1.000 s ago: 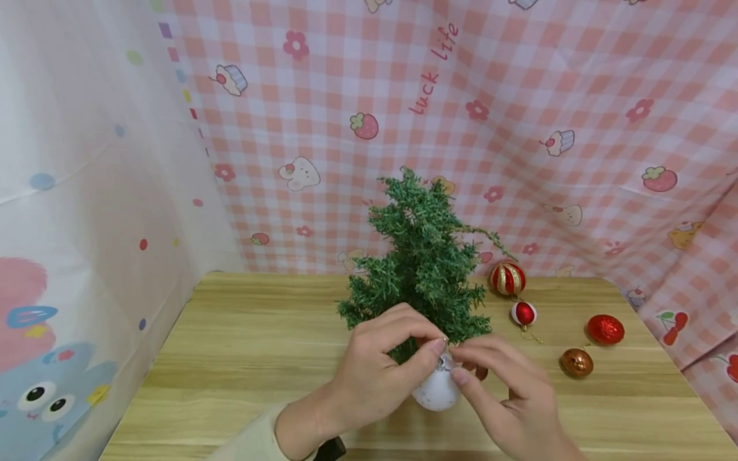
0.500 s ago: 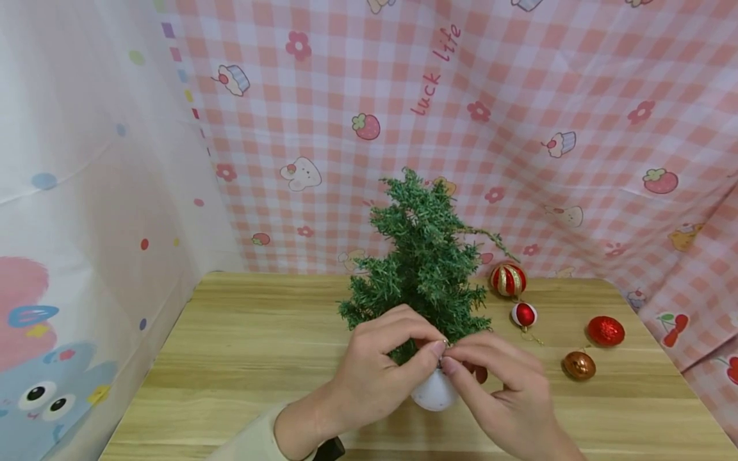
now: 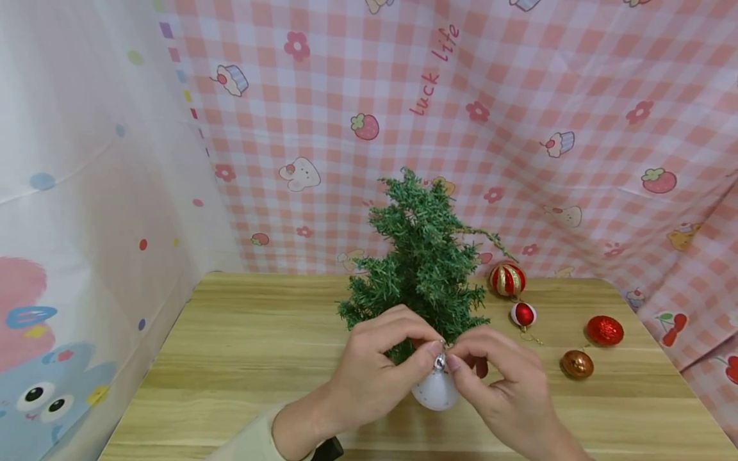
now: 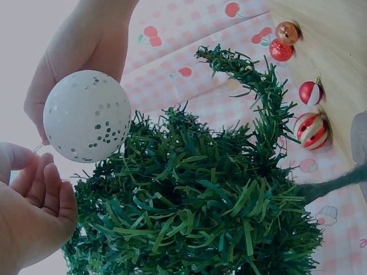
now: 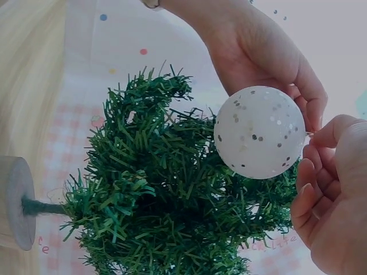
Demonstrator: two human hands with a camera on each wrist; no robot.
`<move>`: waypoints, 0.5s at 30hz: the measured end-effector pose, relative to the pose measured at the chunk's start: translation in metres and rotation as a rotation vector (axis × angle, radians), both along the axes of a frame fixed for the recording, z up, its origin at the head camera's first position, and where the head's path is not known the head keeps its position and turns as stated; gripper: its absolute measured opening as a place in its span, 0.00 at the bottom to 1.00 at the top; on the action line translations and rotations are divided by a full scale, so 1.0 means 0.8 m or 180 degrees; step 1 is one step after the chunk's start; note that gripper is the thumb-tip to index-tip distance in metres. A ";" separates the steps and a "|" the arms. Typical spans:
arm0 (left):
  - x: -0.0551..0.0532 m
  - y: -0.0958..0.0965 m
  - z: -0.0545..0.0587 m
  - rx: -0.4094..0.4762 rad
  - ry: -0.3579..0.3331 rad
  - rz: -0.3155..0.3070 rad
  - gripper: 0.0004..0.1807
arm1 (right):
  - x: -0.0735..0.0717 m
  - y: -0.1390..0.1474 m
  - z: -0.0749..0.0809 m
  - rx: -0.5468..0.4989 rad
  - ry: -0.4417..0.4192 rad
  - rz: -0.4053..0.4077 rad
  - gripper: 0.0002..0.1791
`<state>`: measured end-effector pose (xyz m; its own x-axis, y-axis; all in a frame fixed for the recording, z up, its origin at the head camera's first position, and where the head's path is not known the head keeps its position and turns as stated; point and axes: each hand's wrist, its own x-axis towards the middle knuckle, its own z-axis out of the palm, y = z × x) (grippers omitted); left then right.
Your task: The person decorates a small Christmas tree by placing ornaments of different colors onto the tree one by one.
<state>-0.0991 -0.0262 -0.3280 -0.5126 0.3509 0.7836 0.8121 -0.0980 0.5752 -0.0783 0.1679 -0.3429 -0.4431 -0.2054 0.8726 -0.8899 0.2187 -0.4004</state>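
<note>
A white Christmas bauble (image 3: pixel 435 392) with silver sequin dots hangs cap upward between the two hands, just in front of a small green artificial Christmas tree (image 3: pixel 423 256). My left hand (image 3: pixel 377 365) pinches the thin hanging loop above the silver cap (image 3: pixel 440 362) between thumb and index finger. From the other side my right hand (image 3: pixel 510 387) pinches close beside the cap, at the loop. The left wrist view shows the bauble (image 4: pixel 86 117) overlapping the branches. In the right wrist view the fine loop (image 5: pixel 309 134) runs between both hands' fingertips.
On the wooden table (image 3: pixel 259 333), to the tree's right, lie a red-and-gold striped bauble (image 3: pixel 508 280), a red-and-white bauble (image 3: pixel 523 314), a red bauble (image 3: pixel 605 330) and a copper bauble (image 3: pixel 577 363). One branch (image 3: pixel 484 234) sticks out rightward. A checked cloth (image 3: pixel 323 96) hangs behind.
My right thumb and fingers move in over the cap, then draw slightly back to the right, leaving the silver cap in sight. My left hand keeps its pinch almost in place.
</note>
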 end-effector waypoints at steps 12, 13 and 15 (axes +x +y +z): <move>-0.001 0.000 0.002 -0.0043 0.0073 -0.0006 0.08 | -0.003 -0.006 0.006 -0.0105 0.0219 0.0196 0.10; -0.001 0.000 0.001 -0.0042 0.0071 -0.0002 0.08 | -0.003 -0.006 0.006 -0.0089 0.0202 0.0175 0.10; -0.001 0.000 0.001 -0.0038 0.0068 0.0004 0.07 | -0.003 -0.004 0.004 -0.0049 0.0159 0.0138 0.11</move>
<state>-0.0997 -0.0266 -0.3270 -0.4961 0.3596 0.7903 0.8245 -0.0902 0.5587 -0.0807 0.1643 -0.3395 -0.3899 -0.2099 0.8966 -0.9174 0.1736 -0.3582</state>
